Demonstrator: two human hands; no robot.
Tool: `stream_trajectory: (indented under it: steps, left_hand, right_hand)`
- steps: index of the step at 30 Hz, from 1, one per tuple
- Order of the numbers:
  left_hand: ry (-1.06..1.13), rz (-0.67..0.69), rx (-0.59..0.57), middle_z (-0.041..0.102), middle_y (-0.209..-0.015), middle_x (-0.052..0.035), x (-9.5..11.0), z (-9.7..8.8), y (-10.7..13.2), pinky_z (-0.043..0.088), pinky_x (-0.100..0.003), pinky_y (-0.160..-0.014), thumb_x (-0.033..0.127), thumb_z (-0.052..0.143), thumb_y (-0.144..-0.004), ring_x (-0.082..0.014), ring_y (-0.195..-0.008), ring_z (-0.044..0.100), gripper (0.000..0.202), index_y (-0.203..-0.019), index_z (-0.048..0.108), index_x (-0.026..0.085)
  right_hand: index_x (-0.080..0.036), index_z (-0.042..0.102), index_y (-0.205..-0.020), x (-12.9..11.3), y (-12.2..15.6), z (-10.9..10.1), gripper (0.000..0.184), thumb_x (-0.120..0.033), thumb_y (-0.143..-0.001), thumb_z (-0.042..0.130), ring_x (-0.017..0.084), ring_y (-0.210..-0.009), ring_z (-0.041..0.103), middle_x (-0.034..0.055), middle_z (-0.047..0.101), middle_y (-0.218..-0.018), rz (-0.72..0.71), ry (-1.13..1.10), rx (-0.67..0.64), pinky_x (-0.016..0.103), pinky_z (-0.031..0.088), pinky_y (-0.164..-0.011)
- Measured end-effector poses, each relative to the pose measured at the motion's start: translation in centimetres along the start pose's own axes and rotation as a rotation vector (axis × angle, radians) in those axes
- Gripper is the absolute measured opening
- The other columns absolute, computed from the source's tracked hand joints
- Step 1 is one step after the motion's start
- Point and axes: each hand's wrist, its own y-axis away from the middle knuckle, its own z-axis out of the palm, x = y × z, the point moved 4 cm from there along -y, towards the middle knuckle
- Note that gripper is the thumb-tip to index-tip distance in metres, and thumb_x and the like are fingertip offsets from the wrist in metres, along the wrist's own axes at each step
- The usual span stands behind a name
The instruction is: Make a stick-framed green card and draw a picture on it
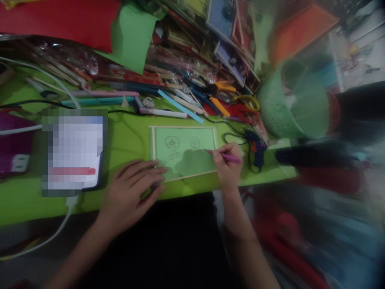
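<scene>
A pale green card (192,158) framed with thin wooden sticks lies on the bright green table (129,136). Two round pencil sketches show on its upper half. My right hand (229,164) is closed on a pink pen (225,156), whose tip touches the card near its right side. My left hand (135,190) lies flat with fingers stretched out, pressing on the card's lower left corner and the table.
A phone or tablet (75,152), blurred out, lies left of the card with a white cable (57,235). A blue glue gun (257,150) sits right of the card. Sticks, pens, scissors (222,100) and coloured paper pile up behind. A green bucket (293,104) stands at the right.
</scene>
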Motion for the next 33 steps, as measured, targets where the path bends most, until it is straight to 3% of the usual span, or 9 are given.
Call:
stream_trajectory:
  steps: [15, 33]
  left_hand:
    - [-0.004, -0.003, -0.018, 0.080, -0.119, -0.0020, -0.16, 0.19, 0.12, 0.049, -0.052, -0.105, 0.027, 0.062, -0.099, -0.0299, -0.122, 0.068, 0.012, -0.110, 0.065, 0.024]
    - [-0.004, 0.003, -0.002, 0.080, -0.119, -0.0018, -0.22, 0.22, 0.27, 0.049, -0.051, -0.106, 0.026, 0.064, -0.099, -0.0288, -0.123, 0.068, 0.011, -0.110, 0.064, 0.025]
  right_hand:
    - [-0.024, 0.056, -0.078, -0.24, -0.06, 0.23, 0.017, -0.029, -0.086, 0.070, 0.013, -0.061, 0.054, -0.0057, 0.056, -0.068, 0.020, 0.041, -0.047, 0.027, 0.042, -0.057]
    - [-0.025, 0.054, -0.077, 0.50, 0.28, 0.05, 0.016, -0.020, -0.083, 0.067, 0.013, -0.061, 0.052, -0.0065, 0.052, -0.066, 0.056, 0.026, -0.040, 0.028, 0.046, -0.058]
